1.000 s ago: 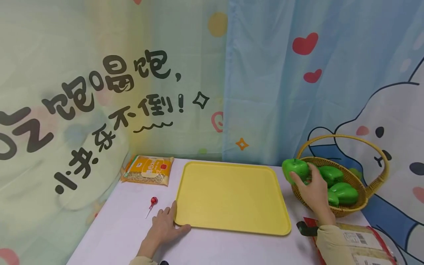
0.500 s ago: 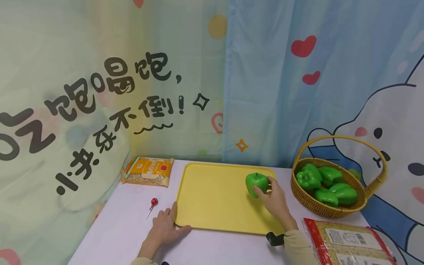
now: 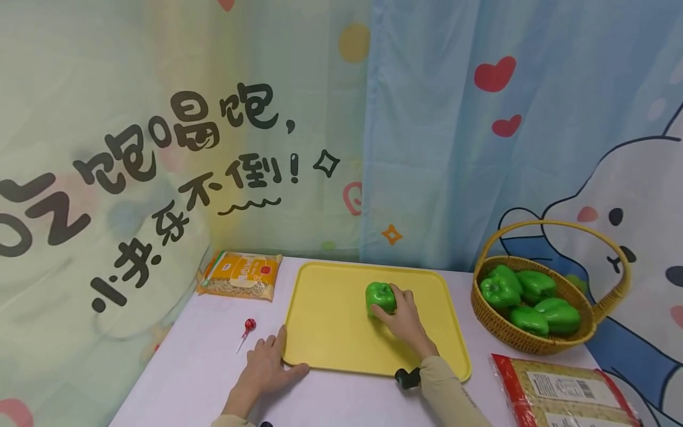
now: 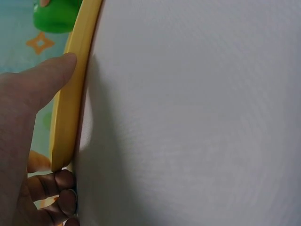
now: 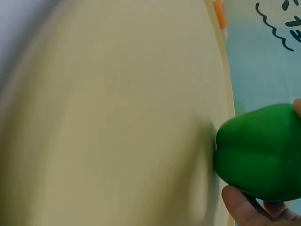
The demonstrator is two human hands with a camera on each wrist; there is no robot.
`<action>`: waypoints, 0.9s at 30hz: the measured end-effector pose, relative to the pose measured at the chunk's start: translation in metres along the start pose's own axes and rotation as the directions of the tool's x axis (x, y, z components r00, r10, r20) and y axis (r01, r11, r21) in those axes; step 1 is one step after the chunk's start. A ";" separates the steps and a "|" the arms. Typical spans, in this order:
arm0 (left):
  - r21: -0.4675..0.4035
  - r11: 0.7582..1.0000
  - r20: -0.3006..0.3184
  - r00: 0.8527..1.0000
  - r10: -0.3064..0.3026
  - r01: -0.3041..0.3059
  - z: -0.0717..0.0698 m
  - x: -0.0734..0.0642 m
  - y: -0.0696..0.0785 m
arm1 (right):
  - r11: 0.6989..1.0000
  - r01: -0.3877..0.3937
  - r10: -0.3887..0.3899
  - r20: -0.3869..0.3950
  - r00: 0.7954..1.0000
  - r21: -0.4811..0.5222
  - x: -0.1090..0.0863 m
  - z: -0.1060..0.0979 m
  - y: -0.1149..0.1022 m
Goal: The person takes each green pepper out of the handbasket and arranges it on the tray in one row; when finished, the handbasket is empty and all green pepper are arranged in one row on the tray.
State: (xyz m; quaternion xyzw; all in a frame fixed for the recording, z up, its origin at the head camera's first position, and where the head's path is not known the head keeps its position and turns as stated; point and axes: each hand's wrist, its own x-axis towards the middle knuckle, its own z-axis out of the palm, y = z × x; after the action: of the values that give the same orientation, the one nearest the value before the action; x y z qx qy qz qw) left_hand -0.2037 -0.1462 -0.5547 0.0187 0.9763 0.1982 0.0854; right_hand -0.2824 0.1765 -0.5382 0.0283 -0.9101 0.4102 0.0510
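A green bell pepper (image 3: 380, 298) is upright over the middle of the yellow tray (image 3: 333, 338), gripped from its right side by my right hand (image 3: 402, 320). The right wrist view brings the pepper (image 5: 263, 153) close to the tray surface (image 5: 127, 108); whether it touches is hard to tell. My left hand (image 3: 267, 362) rests at the tray's near left corner, its thumb along the near edge and its fingers by the left edge. The left wrist view has the left hand's straight thumb (image 4: 49, 77) against the tray rim (image 4: 70, 113).
A wicker basket (image 3: 498, 338) with several green peppers (image 3: 557, 314) stands at the right. Before it lies a red-edged clear pack (image 3: 565, 385). At the back left is an orange food bag (image 3: 240, 276), with a red lollipop (image 3: 249, 325) nearer. A printed curtain (image 3: 421, 148) hangs behind the table.
My right hand has carried the bell pepper from the basket leftward to the middle of the tray, and lower. The left hand has stayed at the tray corner.
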 end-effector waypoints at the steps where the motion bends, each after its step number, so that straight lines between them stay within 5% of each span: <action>1: 0.000 1.000 -0.001 1.000 0.001 -0.001 0.000 0.000 0.000 | 1.000 -0.003 0.003 0.007 1.000 0.004 0.002 0.003 -0.002; 14: 0.002 1.000 -0.019 1.000 -0.003 0.003 -0.002 0.001 0.002 | 0.998 0.053 -0.056 0.116 0.992 0.031 0.023 0.037 -0.049; 27: 0.011 1.000 -0.035 0.999 0.026 -0.025 0.001 -0.001 0.001 | 0.992 0.124 -0.112 0.285 0.952 -0.026 0.041 0.086 -0.099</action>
State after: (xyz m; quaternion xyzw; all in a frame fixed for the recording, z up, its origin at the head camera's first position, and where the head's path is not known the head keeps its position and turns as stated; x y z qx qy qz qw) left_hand -0.2025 -0.1449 -0.5553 0.0282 0.9784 0.1943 0.0656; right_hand -0.3196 0.0457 -0.5166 0.1398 -0.9136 0.3780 -0.0544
